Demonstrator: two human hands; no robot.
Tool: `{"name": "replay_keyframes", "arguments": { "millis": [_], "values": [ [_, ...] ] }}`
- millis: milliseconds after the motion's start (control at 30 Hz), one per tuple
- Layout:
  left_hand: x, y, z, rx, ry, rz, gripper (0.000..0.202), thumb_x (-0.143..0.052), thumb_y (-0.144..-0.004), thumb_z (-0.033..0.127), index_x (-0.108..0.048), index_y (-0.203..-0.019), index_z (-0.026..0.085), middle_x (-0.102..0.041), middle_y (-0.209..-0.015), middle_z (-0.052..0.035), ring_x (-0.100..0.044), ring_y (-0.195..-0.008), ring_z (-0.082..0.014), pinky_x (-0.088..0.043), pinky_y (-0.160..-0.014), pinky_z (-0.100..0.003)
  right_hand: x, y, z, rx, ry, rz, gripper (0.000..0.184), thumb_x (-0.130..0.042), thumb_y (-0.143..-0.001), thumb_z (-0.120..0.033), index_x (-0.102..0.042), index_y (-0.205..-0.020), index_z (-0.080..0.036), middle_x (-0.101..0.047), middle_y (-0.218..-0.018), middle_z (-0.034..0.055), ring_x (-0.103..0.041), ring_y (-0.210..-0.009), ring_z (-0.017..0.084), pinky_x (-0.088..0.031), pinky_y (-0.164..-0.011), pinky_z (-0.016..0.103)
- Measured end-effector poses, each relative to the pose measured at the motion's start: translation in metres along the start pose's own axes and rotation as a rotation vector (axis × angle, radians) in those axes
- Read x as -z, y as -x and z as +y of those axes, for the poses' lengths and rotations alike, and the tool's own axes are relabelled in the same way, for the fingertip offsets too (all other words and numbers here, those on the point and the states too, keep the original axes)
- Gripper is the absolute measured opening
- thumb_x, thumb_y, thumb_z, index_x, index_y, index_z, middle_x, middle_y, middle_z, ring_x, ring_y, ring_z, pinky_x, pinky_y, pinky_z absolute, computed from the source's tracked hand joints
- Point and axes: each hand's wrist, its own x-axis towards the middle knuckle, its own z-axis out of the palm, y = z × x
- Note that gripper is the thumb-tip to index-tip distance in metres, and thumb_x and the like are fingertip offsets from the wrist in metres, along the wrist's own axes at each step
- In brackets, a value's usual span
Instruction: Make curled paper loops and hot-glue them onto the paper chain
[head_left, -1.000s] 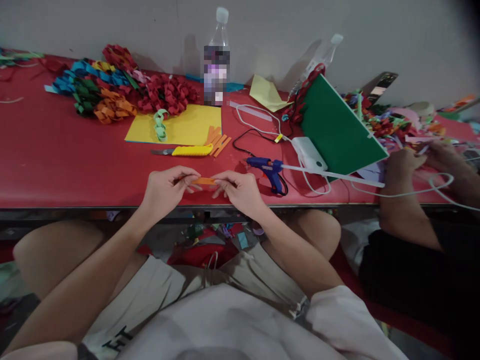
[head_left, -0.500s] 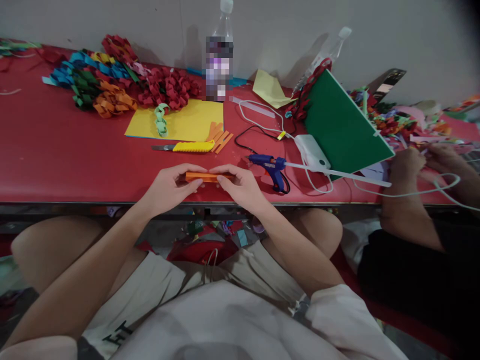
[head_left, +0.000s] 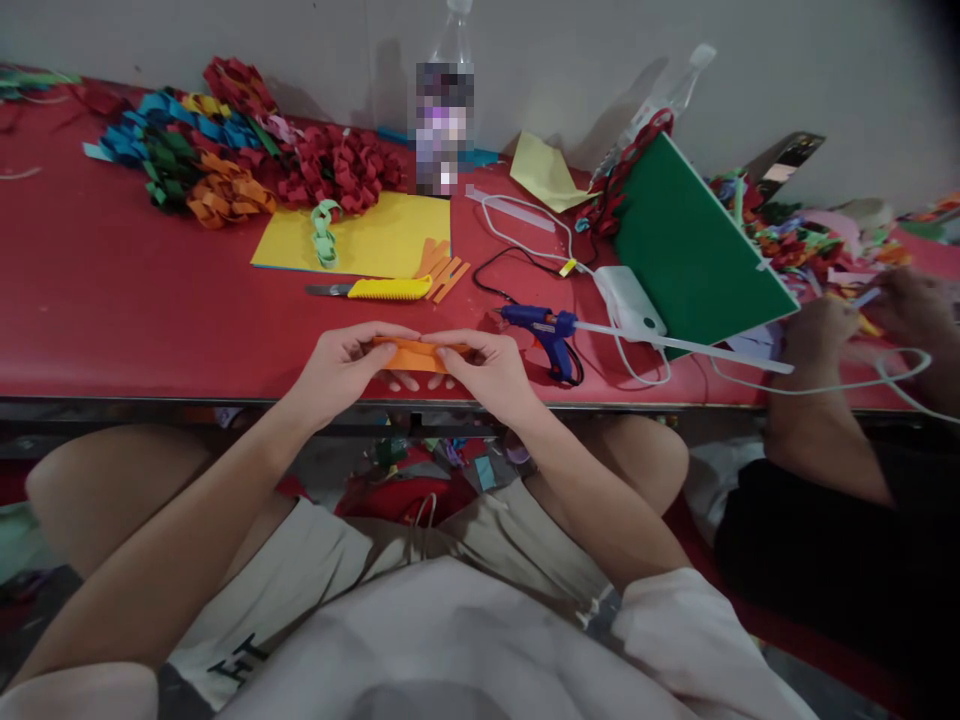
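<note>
Red tbl [head_left: 187, 320]; hands [head_left: 339, 368] prob. hide orange ppr [head_left: 418, 357] ends

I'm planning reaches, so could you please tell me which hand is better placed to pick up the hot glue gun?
Probably the right hand: the blue hot glue gun lies just to its right, while the left hand is farther away. Both are occupied, holding orange paper.
</note>
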Motion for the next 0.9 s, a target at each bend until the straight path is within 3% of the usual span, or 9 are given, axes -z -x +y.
{"name": "replay_keyframes", "arguments": {
  "millis": [167,300,400,500,667,900],
  "values": [
    [-0.003,-0.002,-0.002,0.016,-0.008,0.07,0.031,-0.07,-0.086,0.047,-0.077,-0.1,0.02,-0.079,-0.088,-0.007,-0.076,-0.07,-0.0221,-0.065,-0.07,-0.033,0.0,0.0,0.0,0.014,0.0,-0.025,0.025,-0.062,-0.086,-0.023,-0.079,-0.105,-0.02,-0.079,-0.088,0.0018,-0.073,-0.07,0.013,-0.058,-0.068,0.025],
    [-0.002,-0.003,-0.005,0.004,-0.117,0.13,0.036,-0.067,-0.087,0.052,-0.077,-0.097,0.02,-0.079,-0.088,-0.0064,-0.075,-0.074,-0.0216,-0.064,-0.072,-0.032,-0.002,0.0,-0.003,-0.006,-0.062,-0.076,0.026,-0.065,-0.088,-0.032,-0.078,-0.107,-0.022,-0.079,-0.094,0.0025,-0.074,-0.074,0.014,-0.061,-0.075,0.028],
    [0.001,-0.002,-0.002,-0.071,-0.304,0.117,0.037,-0.067,-0.087,0.05,-0.077,-0.103,0.019,-0.079,-0.096,-0.0075,-0.074,-0.079,-0.02,-0.061,-0.072,-0.026,-0.003,-0.003,-0.002,-0.041,-0.087,-0.045,0.028,-0.067,-0.089,-0.041,-0.078,-0.104,-0.02,-0.079,-0.094,0.0037,-0.073,-0.07,0.014,-0.061,-0.07,0.027],
    [0.004,0.0,0.002,-0.096,-0.458,0.081,0.035,-0.064,-0.09,0.046,-0.075,-0.109,0.019,-0.078,-0.1,-0.0071,-0.074,-0.08,-0.0181,-0.058,-0.07,-0.023,-0.003,-0.006,0.004,-0.074,-0.087,0.0,0.024,-0.068,-0.088,-0.037,-0.078,-0.101,-0.019,-0.078,-0.086,0.0029,-0.073,-0.065,0.014,-0.06,-0.063,0.025],
    [0.002,-0.002,0.0,0.022,-0.278,0.038,0.03,-0.069,-0.086,0.045,-0.075,-0.099,0.019,-0.079,-0.094,-0.0067,-0.076,-0.077,-0.02,-0.063,-0.075,-0.027,-0.004,-0.006,0.009,-0.096,-0.066,0.033,0.02,-0.067,-0.088,-0.035,-0.077,-0.094,-0.019,-0.077,-0.084,0.003,-0.073,-0.06,0.015,-0.061,-0.057,0.025],
    [0.0,-0.005,-0.007,0.075,-0.156,0.066,0.03,-0.077,-0.08,0.044,-0.079,-0.096,0.018,-0.079,-0.089,-0.0074,-0.076,-0.07,-0.021,-0.066,-0.068,-0.028,-0.007,-0.005,0.01,-0.074,-0.054,0.02,0.02,-0.067,-0.088,-0.036,-0.077,-0.095,-0.019,-0.077,-0.084,0.0026,-0.073,-0.06,0.015,-0.061,-0.056,0.025]
  ]
}}
